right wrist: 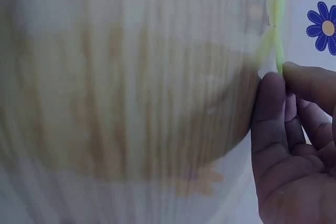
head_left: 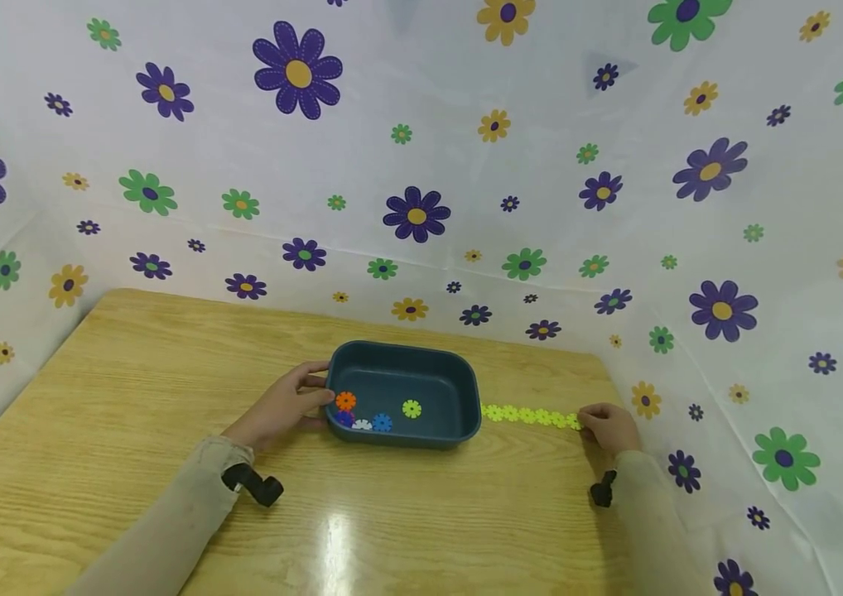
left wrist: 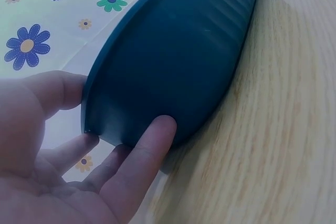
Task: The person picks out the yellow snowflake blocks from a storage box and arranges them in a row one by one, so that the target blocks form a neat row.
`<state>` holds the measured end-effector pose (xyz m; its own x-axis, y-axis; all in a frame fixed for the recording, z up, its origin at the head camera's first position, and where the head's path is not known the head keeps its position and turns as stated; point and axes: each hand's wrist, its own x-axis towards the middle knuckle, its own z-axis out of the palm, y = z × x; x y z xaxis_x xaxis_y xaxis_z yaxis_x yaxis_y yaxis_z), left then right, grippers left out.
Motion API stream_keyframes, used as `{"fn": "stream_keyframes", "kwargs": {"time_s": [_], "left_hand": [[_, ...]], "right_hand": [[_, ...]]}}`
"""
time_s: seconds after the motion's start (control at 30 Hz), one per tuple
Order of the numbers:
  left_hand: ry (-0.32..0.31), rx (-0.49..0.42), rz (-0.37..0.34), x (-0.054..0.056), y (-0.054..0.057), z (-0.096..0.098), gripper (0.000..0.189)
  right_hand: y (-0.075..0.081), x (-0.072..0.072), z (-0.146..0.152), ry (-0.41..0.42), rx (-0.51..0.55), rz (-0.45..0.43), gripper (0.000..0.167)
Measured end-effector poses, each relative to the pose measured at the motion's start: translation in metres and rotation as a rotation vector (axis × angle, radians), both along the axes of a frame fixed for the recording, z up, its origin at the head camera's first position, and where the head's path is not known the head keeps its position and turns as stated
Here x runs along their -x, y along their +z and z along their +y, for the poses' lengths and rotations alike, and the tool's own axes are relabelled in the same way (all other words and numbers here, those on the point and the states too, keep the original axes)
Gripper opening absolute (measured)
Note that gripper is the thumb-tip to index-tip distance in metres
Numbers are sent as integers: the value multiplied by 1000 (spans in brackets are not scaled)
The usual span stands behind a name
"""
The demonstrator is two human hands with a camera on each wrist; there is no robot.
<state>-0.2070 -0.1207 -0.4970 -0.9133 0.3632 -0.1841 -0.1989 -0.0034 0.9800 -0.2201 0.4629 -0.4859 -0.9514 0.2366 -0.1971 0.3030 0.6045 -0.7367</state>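
A dark blue plastic basin (head_left: 402, 354) stands on the wooden table. My left hand (head_left: 283, 407) holds its left end, with the thumb at the rim and fingers against the outer wall (left wrist: 157, 72). Inside lie an orange snowflake disc (head_left: 345, 401), a yellow-green disc (head_left: 411, 409), a blue one (head_left: 382, 423), and white and purple pieces near the left corner. A chain of yellow-green snowflake discs (head_left: 526, 415) runs rightward from the basin's right side. Between thumb and forefinger, my right hand (head_left: 610, 427) pinches the chain's right end, also seen edge-on as yellow-green discs (right wrist: 275, 3) in the right wrist view.
The wooden table (head_left: 168, 356) reaches back to a white flower-print cloth (head_left: 362, 165) hanging behind and on both sides. My right hand is close to the table's right edge. A dark camera strap (head_left: 253, 484) sits on the left wrist.
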Motion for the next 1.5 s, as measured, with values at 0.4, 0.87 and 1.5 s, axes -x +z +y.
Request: {"fn": "stream_keyframes", "kwargs": {"time_s": [0.4,0.87,1.5], "left_hand": [[14,18,0,1,0,1,64],[15,31,-11,1,0,1,64],[13,32,-3,2,0,1,63]], "right_hand": [[1,-3,-9,-11,-18,34,26],[48,-5,-61,192,-34,69,48],[74,-9,-209,488,4,130,30]]}}
